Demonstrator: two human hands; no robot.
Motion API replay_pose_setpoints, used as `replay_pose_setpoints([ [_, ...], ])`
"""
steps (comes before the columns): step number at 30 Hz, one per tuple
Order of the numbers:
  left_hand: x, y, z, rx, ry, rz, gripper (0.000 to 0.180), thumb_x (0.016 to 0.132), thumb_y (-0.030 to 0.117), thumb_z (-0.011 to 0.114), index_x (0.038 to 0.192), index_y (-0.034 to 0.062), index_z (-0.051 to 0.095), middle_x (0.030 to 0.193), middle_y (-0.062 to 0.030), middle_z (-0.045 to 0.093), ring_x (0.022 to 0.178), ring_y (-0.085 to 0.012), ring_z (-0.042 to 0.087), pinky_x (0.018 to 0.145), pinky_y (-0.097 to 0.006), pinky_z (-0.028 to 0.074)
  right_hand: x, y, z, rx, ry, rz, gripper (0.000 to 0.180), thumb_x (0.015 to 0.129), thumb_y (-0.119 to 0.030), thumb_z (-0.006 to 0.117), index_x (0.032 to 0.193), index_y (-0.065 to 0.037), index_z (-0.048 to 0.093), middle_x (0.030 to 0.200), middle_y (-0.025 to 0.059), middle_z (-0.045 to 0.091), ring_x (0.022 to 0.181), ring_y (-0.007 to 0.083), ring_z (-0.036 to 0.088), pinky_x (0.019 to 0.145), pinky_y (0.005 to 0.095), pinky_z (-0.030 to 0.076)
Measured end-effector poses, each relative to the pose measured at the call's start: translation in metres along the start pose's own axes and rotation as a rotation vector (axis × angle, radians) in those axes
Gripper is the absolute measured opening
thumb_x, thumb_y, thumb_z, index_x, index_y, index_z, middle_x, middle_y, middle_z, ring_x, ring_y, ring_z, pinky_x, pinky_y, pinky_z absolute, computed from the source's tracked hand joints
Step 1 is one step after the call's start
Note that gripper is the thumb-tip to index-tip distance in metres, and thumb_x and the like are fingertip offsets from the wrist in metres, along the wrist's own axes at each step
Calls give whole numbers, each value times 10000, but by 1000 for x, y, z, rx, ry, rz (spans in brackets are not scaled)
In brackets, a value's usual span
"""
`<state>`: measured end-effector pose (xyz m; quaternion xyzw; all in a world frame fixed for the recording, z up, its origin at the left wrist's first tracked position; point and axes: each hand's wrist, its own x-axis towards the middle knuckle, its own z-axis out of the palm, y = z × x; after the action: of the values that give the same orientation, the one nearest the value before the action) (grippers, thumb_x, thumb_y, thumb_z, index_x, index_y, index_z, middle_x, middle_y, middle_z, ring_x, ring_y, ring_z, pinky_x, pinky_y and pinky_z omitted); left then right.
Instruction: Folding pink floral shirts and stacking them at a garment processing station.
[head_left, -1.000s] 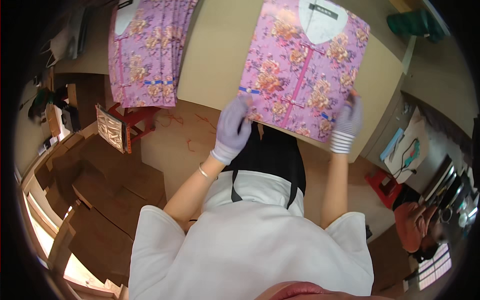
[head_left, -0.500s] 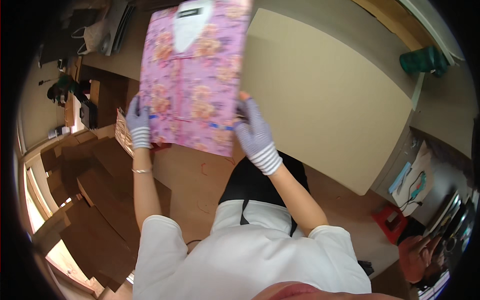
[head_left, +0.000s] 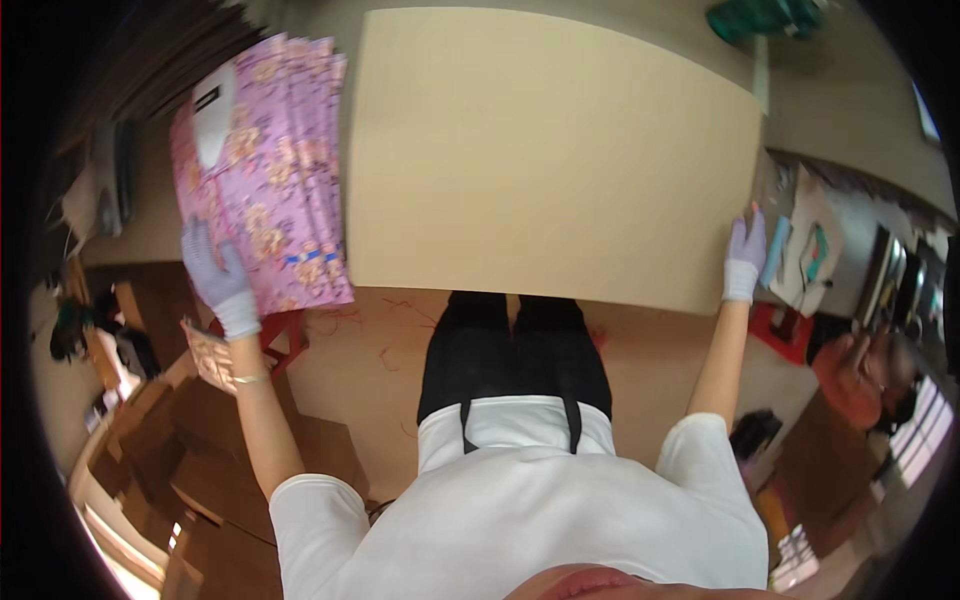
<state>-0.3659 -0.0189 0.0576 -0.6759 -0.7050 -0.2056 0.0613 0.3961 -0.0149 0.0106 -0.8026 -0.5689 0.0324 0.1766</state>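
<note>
A stack of folded pink floral garments (head_left: 285, 185) lies on the left of the table, with a white V-shaped neck and a dark label on the top one. My left hand (head_left: 215, 270), in a lilac and white knit glove, rests flat with fingers stretched on the stack's lower left edge. A large beige board (head_left: 550, 160) covers the middle of the table. At its right edge is my right hand (head_left: 743, 255), gloved the same way, fingers pointing away from me and holding nothing visible.
Beyond the board's far right corner lies a green translucent bottle-like object (head_left: 765, 18). Right of my right hand are a pale bag (head_left: 808, 250) and a red stool (head_left: 782, 332). Brown cartons (head_left: 225, 465) crowd the lower left. Another person's blurred arm (head_left: 850, 385) shows at right.
The folded floral garment that both hands held has gone left onto the stack, and both hands have let go of it. My right hand has moved to the board's right edge. The view has turned.
</note>
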Motion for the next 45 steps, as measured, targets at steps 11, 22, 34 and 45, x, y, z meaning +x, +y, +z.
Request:
replay_pose_setpoints([
  [11,-42,249,74,-130,-476,396,443,883,232,604,1321,162,608,1564,-182,361,1461,-466,248,1158,-654,130,-7,-58,-44,-284,131,-225,525,910,-263,665,1305,61,544,1280,264,595,1183,421,570,1052,451,429],
  [22,26,173,55,-990,-149,-638,429,926,61,665,1318,-64,545,1337,-187,595,1209,-205,584,1018,-295,457,-2,46,-129,840,-69,264,430,917,11,613,1328,97,523,1051,59,645,876,117,590,840,232,480],
  [34,28,320,-25,-550,-217,171,482,996,335,554,1378,42,567,1478,-233,453,1342,-395,451,1105,-441,361,-6,-135,-115,489,-156,-268,457,993,-215,562,1406,-21,525,1413,139,552,1261,264,553,1034,351,440],
  [45,-6,370,110,-306,-171,92,526,870,289,640,1356,98,572,1519,-203,409,1449,-441,275,1150,-639,171,-31,-194,48,200,-60,-578,421,893,-309,603,1253,-90,619,1396,139,546,1363,335,448,1172,520,262],
])
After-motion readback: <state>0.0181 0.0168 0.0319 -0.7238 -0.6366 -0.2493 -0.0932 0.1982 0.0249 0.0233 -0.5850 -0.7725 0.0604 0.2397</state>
